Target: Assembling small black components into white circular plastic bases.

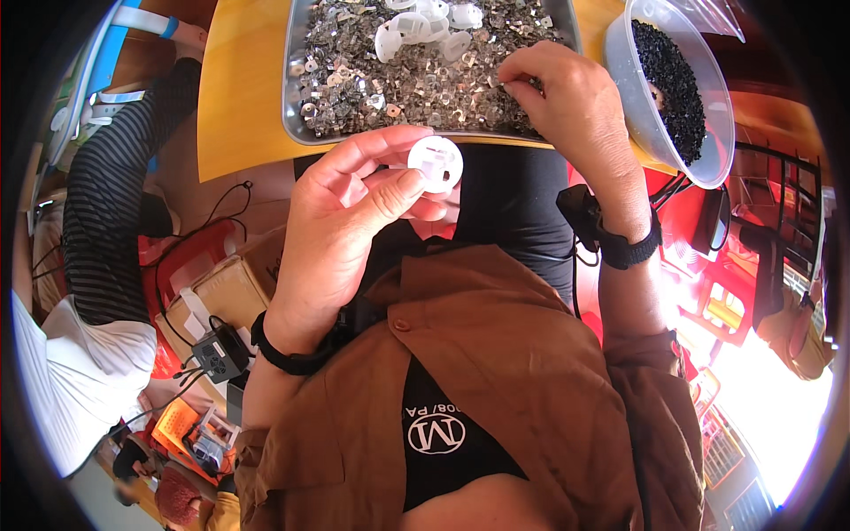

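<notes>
My left hand (354,190) pinches a round white plastic part (434,165) between thumb and fingers, in front of the tray's near edge. The part is a disc with small slots and a dark opening in its face. Above the right side of the metal tray (297,126), my right hand (571,97) has its thumb and forefinger drawn together. Whatever lies between those fingertips is too small to make out. Small metal pieces (381,97) fill the tray, and several white plastic parts (412,26) rest on them at the far side.
A translucent bowl (719,133) of small black parts (673,97) stands at the table's right edge. The yellow table (239,97) supports the tray. At left are another person's striped leg (111,212), a cardboard box (221,296) and a black device with cables (221,354).
</notes>
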The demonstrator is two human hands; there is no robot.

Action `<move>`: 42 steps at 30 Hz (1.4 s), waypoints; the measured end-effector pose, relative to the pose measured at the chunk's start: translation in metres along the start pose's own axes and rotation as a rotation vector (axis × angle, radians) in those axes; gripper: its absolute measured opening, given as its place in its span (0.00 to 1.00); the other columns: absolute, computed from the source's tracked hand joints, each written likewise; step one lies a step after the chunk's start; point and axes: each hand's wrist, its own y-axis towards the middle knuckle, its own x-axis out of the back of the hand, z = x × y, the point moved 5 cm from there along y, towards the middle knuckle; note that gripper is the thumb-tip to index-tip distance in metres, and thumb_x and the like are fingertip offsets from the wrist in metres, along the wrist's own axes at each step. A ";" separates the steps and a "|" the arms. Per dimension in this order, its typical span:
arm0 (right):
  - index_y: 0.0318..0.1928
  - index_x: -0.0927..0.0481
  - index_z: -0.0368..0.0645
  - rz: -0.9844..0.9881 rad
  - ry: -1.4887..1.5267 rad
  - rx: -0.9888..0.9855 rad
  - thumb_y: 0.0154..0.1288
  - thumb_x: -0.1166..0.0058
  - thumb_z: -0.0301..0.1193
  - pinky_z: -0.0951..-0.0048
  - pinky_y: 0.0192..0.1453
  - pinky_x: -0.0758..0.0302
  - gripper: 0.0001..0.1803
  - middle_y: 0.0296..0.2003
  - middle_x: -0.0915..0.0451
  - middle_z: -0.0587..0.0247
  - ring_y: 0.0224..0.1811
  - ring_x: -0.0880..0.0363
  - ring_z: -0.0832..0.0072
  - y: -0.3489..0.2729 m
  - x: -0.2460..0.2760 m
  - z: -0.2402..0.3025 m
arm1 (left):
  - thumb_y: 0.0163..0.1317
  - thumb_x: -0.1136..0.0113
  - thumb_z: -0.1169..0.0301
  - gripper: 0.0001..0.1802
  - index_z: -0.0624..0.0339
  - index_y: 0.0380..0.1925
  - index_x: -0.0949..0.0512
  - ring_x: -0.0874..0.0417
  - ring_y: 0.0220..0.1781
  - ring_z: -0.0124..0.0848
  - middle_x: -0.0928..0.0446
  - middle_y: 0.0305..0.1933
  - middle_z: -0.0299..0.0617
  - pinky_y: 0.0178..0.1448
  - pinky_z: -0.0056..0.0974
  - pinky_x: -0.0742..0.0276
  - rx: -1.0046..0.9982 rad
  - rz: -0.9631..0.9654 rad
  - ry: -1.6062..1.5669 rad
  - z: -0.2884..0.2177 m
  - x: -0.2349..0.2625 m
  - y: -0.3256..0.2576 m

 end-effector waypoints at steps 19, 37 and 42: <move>0.38 0.23 0.37 0.017 1.114 -0.414 0.62 0.47 0.25 0.88 0.18 0.43 0.05 0.24 0.25 0.71 0.16 0.38 0.91 -0.012 0.011 0.007 | 0.65 0.49 0.70 0.20 0.68 0.55 0.34 0.20 0.41 0.32 0.24 0.44 0.48 0.44 0.35 0.21 -0.034 -0.038 -0.013 -0.003 -0.013 0.012; 0.29 0.22 0.42 -0.105 0.558 -0.057 0.47 0.40 0.22 0.76 0.23 0.30 0.06 0.23 0.27 0.66 0.20 0.26 0.75 -0.037 0.045 0.059 | 0.64 0.48 0.71 0.17 0.68 0.51 0.29 0.19 0.40 0.32 0.22 0.43 0.46 0.45 0.34 0.21 -0.004 0.019 0.099 -0.005 -0.021 0.004; 0.28 0.23 0.42 -0.181 0.597 -0.124 0.47 0.43 0.21 0.74 0.23 0.29 0.05 0.24 0.26 0.64 0.21 0.25 0.71 -0.042 0.041 0.061 | 0.64 0.48 0.73 0.16 0.68 0.50 0.29 0.19 0.42 0.32 0.23 0.44 0.46 0.47 0.36 0.21 -0.022 -0.008 0.108 -0.004 -0.024 0.005</move>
